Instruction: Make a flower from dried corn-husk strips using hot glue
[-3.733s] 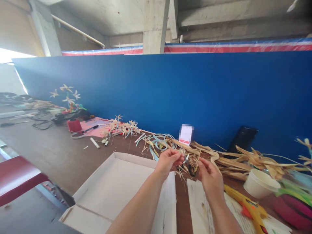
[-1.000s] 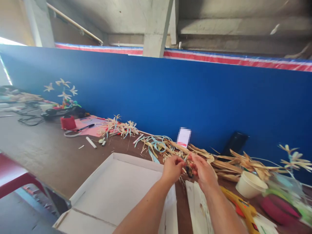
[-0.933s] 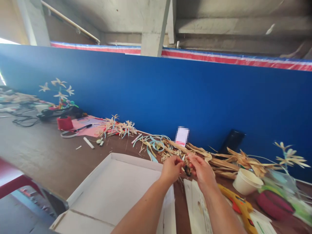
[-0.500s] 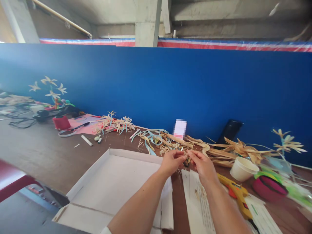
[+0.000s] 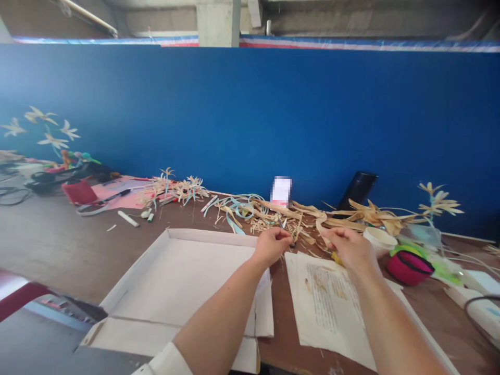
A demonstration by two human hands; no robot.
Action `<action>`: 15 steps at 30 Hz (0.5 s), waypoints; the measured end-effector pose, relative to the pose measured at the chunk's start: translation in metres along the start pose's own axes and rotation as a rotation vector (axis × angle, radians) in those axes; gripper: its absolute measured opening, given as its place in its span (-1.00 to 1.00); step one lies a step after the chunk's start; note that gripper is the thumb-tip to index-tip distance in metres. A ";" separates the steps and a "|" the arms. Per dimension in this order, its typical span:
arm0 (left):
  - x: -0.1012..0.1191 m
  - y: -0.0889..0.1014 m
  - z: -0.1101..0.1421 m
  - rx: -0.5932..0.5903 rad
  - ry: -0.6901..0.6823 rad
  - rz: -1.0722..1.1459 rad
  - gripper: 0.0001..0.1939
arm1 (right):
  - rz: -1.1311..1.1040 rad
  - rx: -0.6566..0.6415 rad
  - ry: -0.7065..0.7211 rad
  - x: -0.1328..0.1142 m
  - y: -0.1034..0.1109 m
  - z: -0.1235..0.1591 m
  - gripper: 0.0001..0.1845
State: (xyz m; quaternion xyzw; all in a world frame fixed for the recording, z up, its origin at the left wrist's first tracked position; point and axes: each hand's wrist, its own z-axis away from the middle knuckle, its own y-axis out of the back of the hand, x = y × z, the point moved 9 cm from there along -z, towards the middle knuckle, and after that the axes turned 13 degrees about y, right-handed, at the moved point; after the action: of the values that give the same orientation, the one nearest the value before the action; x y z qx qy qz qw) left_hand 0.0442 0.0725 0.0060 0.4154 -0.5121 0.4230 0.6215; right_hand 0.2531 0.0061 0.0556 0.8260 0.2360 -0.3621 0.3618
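Note:
My left hand (image 5: 273,246) is closed in a pinch beside the upper right corner of the white box lid (image 5: 203,281). At its fingertips is a small bundle of thin dried strands (image 5: 296,233) with a dark lower end, partly lost against the litter behind. To the right, my right hand (image 5: 349,249) also pinches, its fingertips by the curled end of a pale dried husk strip (image 5: 321,223). Whether it grips that strip I cannot tell. Below this hand shows the yellow tip of a glue gun (image 5: 338,258); my forearm hides the rest.
Printed paper (image 5: 324,312) with scraps lies between my forearms. Dried husks (image 5: 375,212), a white cup (image 5: 379,240), a magenta pouch (image 5: 409,267) and a power strip (image 5: 474,307) stand right. Pale flowers (image 5: 191,188) lie left. A blue partition (image 5: 234,114) closes the back.
My hands, close together around the dark-ended strands before, are now apart: the right has moved right, the left keeps its pinch. The view has shifted a little right and down.

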 end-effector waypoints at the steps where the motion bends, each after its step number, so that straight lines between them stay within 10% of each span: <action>1: 0.000 -0.001 0.001 0.004 -0.013 -0.038 -0.85 | 0.041 -0.018 -0.019 0.001 0.004 0.004 -0.47; 15: -0.003 -0.014 0.008 -0.044 -0.024 -0.241 -0.83 | 0.095 -0.193 -0.075 0.011 0.016 0.030 -0.65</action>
State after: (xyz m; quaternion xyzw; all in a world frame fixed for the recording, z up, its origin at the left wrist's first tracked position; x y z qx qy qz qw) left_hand 0.0547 0.0610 0.0030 0.4652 -0.4748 0.3288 0.6708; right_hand 0.2573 -0.0253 0.0399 0.7834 0.2166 -0.3508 0.4651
